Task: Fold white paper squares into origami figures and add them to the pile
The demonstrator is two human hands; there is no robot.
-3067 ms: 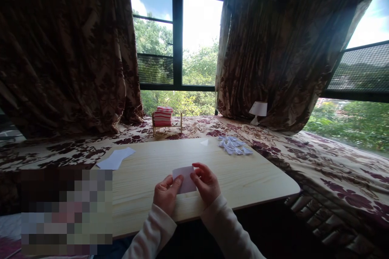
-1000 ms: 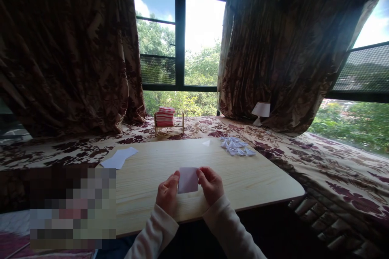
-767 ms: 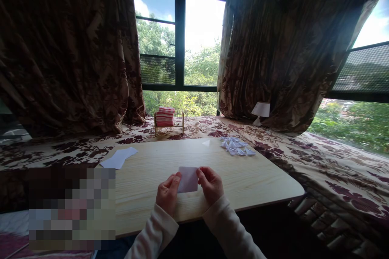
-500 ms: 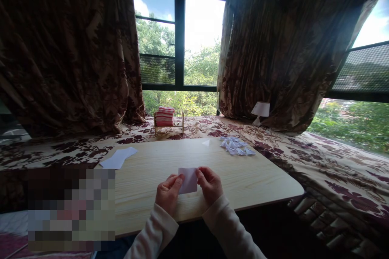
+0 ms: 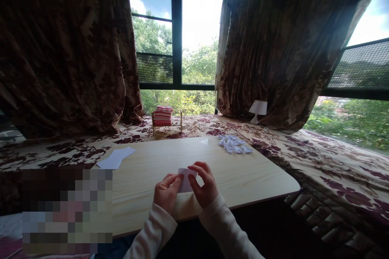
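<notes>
A small white paper slip (image 5: 184, 181) is held just above the near part of the light wooden table (image 5: 243, 178). My left hand (image 5: 165, 193) pinches its left edge with thumb and fingers closed. My right hand (image 5: 204, 186) grips the right side, its fingers curled over the paper's top and covering part of it. Both cream sleeves reach in from the bottom edge.
A stack of white paper sheets (image 5: 116, 158) lies at the table's far left. A pile of folded white paper pieces (image 5: 233, 145) and one lone folded piece (image 5: 206, 141) sit at the far right. Behind are a striped cloth on a small wooden rack (image 5: 163, 116) and a small lamp (image 5: 257, 110).
My right hand has shifted left over the paper, fingers curling across its top, so less of the slip shows. The hands have drawn closer together.
</notes>
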